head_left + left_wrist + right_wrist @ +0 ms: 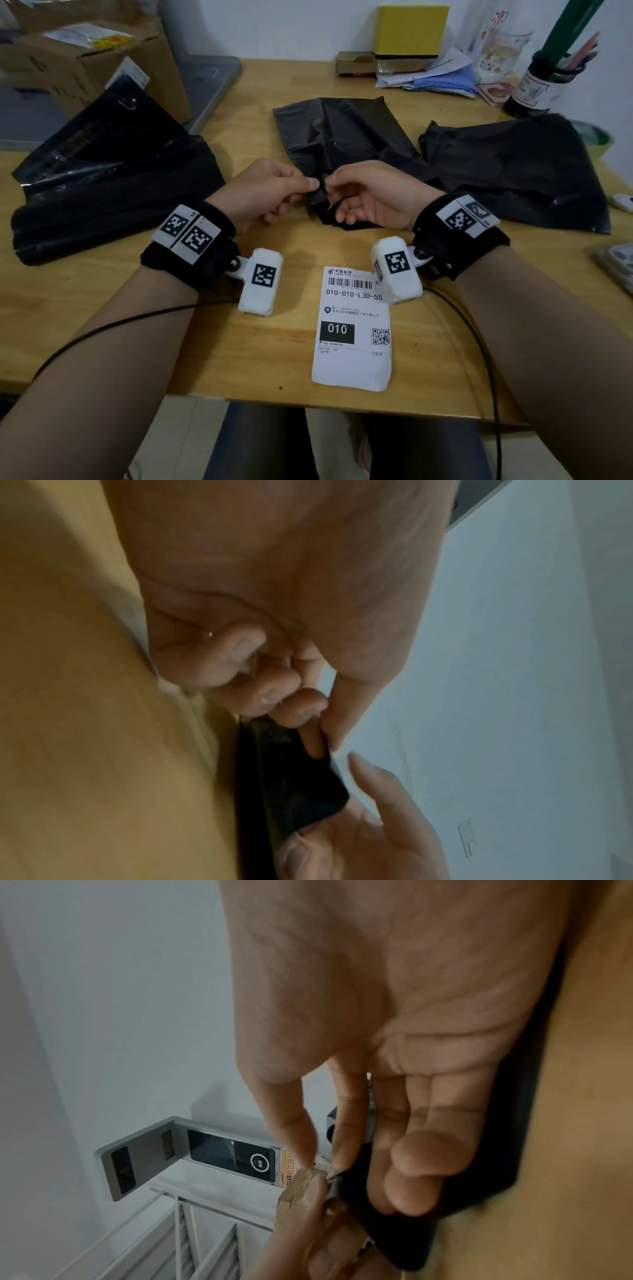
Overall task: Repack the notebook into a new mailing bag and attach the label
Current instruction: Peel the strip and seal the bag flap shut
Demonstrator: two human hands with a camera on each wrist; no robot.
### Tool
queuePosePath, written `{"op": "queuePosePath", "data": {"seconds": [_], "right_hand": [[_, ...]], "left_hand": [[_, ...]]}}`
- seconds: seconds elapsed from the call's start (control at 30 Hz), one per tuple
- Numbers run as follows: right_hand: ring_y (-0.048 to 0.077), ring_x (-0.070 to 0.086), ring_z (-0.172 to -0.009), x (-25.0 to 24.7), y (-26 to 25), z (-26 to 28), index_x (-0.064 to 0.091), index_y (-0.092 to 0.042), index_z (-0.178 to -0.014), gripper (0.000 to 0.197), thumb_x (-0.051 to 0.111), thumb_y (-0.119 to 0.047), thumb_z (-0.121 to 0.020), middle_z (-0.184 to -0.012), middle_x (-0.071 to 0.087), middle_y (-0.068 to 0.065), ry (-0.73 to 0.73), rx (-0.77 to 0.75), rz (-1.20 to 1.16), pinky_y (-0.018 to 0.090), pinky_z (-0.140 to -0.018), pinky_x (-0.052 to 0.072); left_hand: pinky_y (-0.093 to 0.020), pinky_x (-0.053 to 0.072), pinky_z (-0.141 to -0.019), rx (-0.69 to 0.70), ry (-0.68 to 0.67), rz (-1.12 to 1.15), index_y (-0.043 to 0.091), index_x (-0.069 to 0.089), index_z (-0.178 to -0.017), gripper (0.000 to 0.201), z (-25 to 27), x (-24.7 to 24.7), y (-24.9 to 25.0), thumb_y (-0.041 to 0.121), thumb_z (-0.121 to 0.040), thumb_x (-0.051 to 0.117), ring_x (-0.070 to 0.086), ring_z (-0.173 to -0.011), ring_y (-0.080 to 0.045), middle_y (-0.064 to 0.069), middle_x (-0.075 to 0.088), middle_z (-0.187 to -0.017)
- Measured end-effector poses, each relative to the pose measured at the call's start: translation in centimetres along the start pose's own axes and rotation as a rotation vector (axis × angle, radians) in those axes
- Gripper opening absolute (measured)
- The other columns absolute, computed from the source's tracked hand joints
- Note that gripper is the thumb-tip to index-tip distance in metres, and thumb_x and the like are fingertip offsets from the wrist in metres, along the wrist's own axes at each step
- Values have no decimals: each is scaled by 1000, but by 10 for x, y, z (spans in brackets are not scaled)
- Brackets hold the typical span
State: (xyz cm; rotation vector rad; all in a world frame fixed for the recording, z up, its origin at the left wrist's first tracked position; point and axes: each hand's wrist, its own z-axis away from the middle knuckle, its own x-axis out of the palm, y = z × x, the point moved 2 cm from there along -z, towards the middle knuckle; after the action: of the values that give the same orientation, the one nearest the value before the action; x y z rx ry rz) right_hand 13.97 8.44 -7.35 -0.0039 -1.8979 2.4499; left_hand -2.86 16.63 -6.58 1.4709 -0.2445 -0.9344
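A crumpled black mailing bag (342,137) lies in the middle of the wooden table (239,342). Its near edge is lifted a little. My left hand (313,186) pinches that edge between thumb and forefinger, and my right hand (330,181) pinches it right beside, fingertips almost meeting. In the left wrist view the left hand (325,739) holds the black film (301,791). In the right wrist view the right hand (325,1167) grips the same film (404,1231). A white shipping label (352,329) lies flat near the front edge, between my wrists. No notebook shows.
A stack of black bags (113,178) fills the table's left side and another black bag (513,171) lies at the right. Cardboard boxes (85,61) stand at the back left. At the back are a yellow box (411,31), papers and a dark bottle (537,85).
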Motion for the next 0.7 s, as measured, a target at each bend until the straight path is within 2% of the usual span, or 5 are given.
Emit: {"op": "queuePosePath", "data": {"seconds": [0.1, 0.2, 0.33, 0.47, 0.7], "right_hand": [[19, 62, -61, 0, -2, 2, 66, -8, -96, 27, 67, -35, -95, -75, 67, 8, -21, 6, 24, 23, -53, 50], [17, 62, -61, -1, 0, 1, 67, 2, -116, 44, 69, -35, -93, -76, 67, 8, -9, -3, 47, 22, -52, 50], [17, 62, -62, -2, 0, 1, 71, -5, -106, 28, 71, -30, -93, -78, 69, 11, -12, 2, 19, 21, -53, 51], [16, 62, -63, 0, -1, 2, 71, -6, -107, 43, 75, -39, -80, -79, 71, 10, -47, -5, 33, 21, -55, 52], [13, 62, -63, -3, 3, -1, 72, -5, -105, 20, 69, -21, -94, -79, 72, 9, -7, 7, 49, 19, -54, 51]], "left_hand": [[-21, 26, -42, 15, -4, 0, 20, 50, -60, 39, 1, 0, 1, 33, -92, 69, 38, -48, -9, 2, 41, -54], [-21, 27, -42, 16, -20, 0, 22, 52, -56, 41, 1, 1, 1, 33, -91, 69, 37, -47, -9, 4, 41, -51], [-21, 27, -42, 24, -14, -4, 21, 54, -56, 40, 1, 1, 0, 32, -91, 70, 38, -47, -8, 4, 41, -51], [-21, 29, -41, 29, 13, 1, 28, 65, -51, 39, 1, 0, 1, 35, -88, 73, 39, -49, -8, 4, 44, -54], [-21, 29, -41, 16, 45, 24, 23, 62, -64, 28, 1, 3, 0, 32, -87, 74, 39, -50, -9, 1, 43, -59]]}}
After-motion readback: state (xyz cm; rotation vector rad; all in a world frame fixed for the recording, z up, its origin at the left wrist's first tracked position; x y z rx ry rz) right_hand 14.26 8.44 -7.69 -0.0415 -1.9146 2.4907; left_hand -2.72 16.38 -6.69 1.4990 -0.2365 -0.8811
